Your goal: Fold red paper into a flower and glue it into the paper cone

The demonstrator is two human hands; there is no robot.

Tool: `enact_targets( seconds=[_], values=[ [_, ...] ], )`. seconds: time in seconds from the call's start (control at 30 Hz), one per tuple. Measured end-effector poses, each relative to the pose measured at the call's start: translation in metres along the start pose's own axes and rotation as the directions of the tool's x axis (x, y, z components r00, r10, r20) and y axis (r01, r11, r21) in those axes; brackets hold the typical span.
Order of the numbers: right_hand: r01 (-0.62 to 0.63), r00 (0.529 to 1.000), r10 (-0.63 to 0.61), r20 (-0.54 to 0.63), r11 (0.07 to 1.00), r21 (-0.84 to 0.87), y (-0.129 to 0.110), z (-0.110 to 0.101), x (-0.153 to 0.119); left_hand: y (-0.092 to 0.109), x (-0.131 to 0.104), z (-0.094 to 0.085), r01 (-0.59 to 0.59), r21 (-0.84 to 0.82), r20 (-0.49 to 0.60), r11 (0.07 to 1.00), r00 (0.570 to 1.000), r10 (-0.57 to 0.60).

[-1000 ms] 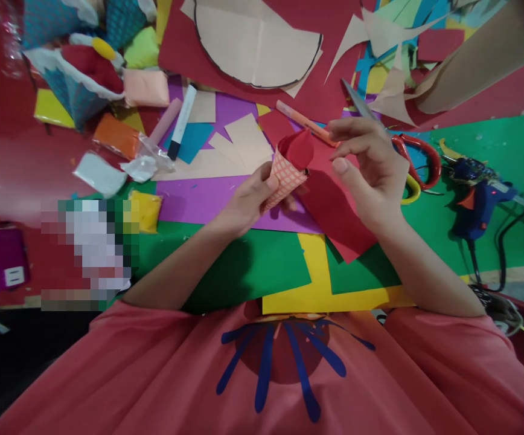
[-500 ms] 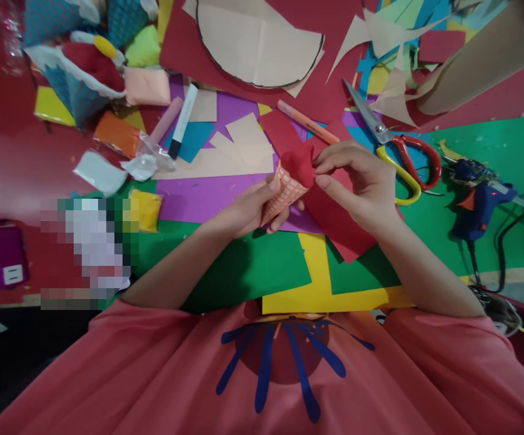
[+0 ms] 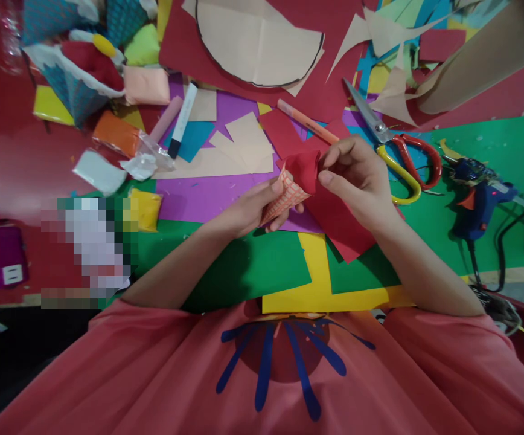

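Note:
A small paper cone [image 3: 285, 199] with an orange-and-white grid pattern leans in my left hand [image 3: 255, 208], whose thumb presses its near side while the fingers wrap beneath. Out of the cone's mouth sticks a curled red piece [image 3: 302, 169], perhaps foam or paper, with a folded right edge. My right hand [image 3: 357, 181] is just right of that edge, thumb and forefinger apart, their tips close to the red piece; whether they touch it I cannot tell. Under both hands lie a red strip [image 3: 346, 235] and a purple sheet [image 3: 207, 196].
Scissors [image 3: 382, 130] lie open beyond my right hand. A blue glue gun [image 3: 483, 208] with a cord rests at the right. Markers [image 3: 183, 121], clay packets [image 3: 117, 134] and blue cones [image 3: 69, 84] crowd the left. A brown paper roll [image 3: 474, 66] slants at the upper right.
My right thumb and forefinger have parted and shifted slightly right. The red piece's edge now stands farther out over the cone's right side. My left hand keeps its hold.

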State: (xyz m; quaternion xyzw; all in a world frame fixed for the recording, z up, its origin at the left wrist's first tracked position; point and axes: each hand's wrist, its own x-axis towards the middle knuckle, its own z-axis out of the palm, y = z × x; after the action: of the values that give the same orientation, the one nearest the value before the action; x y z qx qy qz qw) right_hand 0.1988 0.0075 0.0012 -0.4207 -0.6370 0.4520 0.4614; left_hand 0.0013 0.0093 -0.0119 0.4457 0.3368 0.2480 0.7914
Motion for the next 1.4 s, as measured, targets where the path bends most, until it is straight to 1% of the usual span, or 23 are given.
enact_targets(
  seconds=[0.17, 0.3, 0.47, 0.63, 0.8, 1.0, 1.07, 1.2, 1.3, 1.4],
  values=[
    [0.021, 1.0, -0.021, -0.01, 1.0, -0.02, -0.007, 0.001, -0.001, 0.004, 0.001, 0.004, 0.044, -0.063, -0.051, 0.997, 0.998, -0.047],
    [0.005, 1.0, -0.005, 0.022, 1.0, 0.017, -0.011, 0.003, -0.001, 0.004, 0.001, 0.004, 0.047, -0.074, -0.056, 0.996, 0.997, -0.051],
    [-0.056, 0.997, 0.051, 0.066, 0.996, 0.066, -0.017, 0.005, 0.0, -0.001, 0.001, 0.002, 0.016, -0.026, -0.031, 1.0, 0.999, -0.016],
    [-0.071, 0.997, 0.07, 0.016, 0.994, 0.078, -0.018, 0.005, 0.003, 0.0, 0.001, 0.003, -0.061, -0.023, -0.002, 0.998, 0.998, 0.061],
    [-0.064, 0.998, 0.062, 0.033, 0.994, 0.083, -0.018, 0.004, 0.004, 0.001, 0.001, 0.002, -0.063, -0.001, 0.012, 0.998, 0.998, 0.063],
    [-0.083, 0.995, 0.073, 0.074, 0.985, 0.151, -0.019, 0.004, 0.003, -0.002, 0.002, 0.001, -0.082, -0.024, 0.02, 0.996, 0.996, 0.083],
    [-0.094, 0.994, 0.085, 0.07, 0.988, 0.123, -0.018, 0.003, 0.003, -0.003, 0.002, 0.001, -0.074, -0.01, 0.015, 0.997, 0.997, 0.074],
    [-0.085, 0.994, 0.085, 0.066, 0.996, -0.004, -0.014, 0.001, 0.002, -0.003, 0.001, 0.0, -0.072, 0.04, -0.003, 0.997, 0.997, 0.072],
    [-0.035, 0.998, 0.039, 0.048, 0.995, -0.094, -0.012, 0.0, 0.001, -0.003, 0.0, 0.0, -0.072, 0.074, -0.03, 0.995, 0.997, 0.074],
    [0.029, 1.0, -0.027, 0.012, 0.979, -0.203, -0.015, 0.0, 0.0, -0.004, 0.001, -0.001, -0.094, 0.088, -0.033, 0.992, 0.995, 0.097]
  ],
)
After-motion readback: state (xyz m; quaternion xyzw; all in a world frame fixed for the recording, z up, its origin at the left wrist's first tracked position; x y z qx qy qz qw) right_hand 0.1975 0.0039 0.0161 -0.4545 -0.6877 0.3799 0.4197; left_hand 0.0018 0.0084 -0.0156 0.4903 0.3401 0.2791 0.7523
